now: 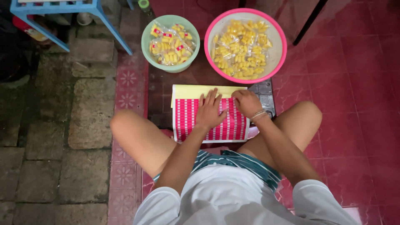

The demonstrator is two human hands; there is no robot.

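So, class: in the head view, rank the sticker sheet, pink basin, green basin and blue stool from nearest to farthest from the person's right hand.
1. Sticker sheet: right under the right hand, touching it.
2. Pink basin: just ahead of the hand.
3. Green basin: ahead and to the left.
4. Blue stool: far left corner.

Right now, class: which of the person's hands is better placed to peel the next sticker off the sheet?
Probably the right hand: its fingers curl at the sticker sheet's top edge, pinching there. The left hand lies flat, pressing the sheet down.
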